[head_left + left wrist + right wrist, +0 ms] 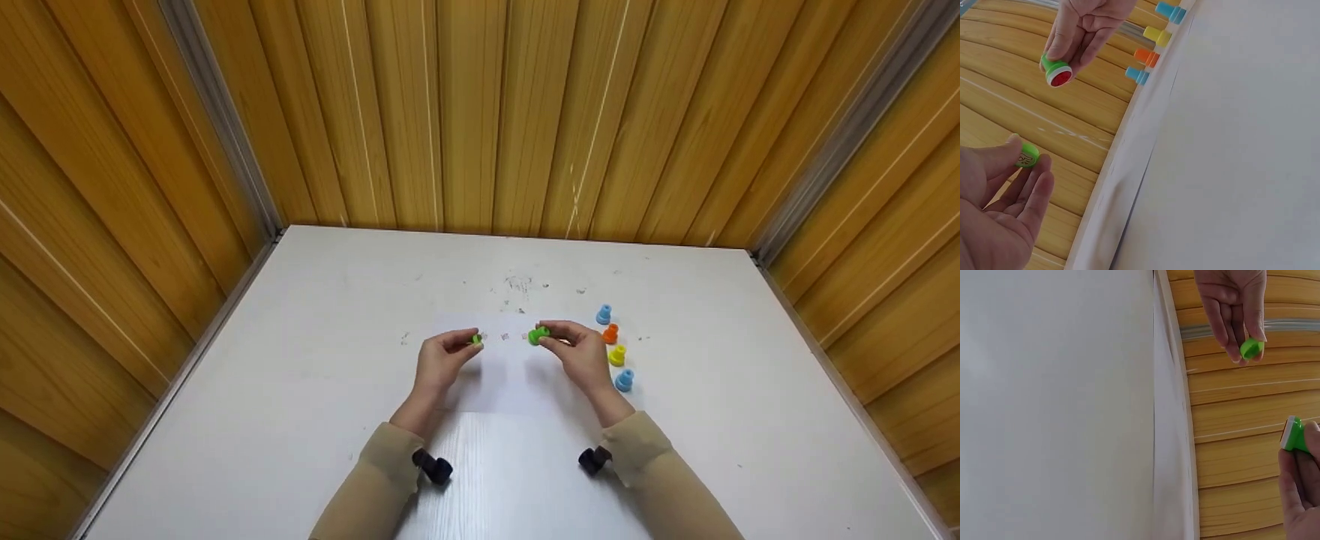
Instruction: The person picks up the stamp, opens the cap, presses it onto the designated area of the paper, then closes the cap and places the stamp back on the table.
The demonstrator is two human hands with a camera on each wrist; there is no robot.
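Between thumb and fingers, my left hand (442, 361) pinches a small green cap (1028, 155); its hollow inside shows in the right wrist view. My right hand (583, 356) holds a green toy stamp (538, 335) by its handle. In the left wrist view the stamp's red face with a white rim is bare and turned outward. Both hands are raised a little over a white sheet of paper (491, 390), with a gap between cap and stamp. Small marks (505, 337) show on the paper between the hands.
Right of the right hand stand a blue stamp (604, 314), an orange stamp (610, 334), a yellow stamp (617, 355) and another blue stamp (624, 380) in a row. The white table (360, 300) has dark smudges. Wood-patterned walls (465, 112) enclose its back and sides.
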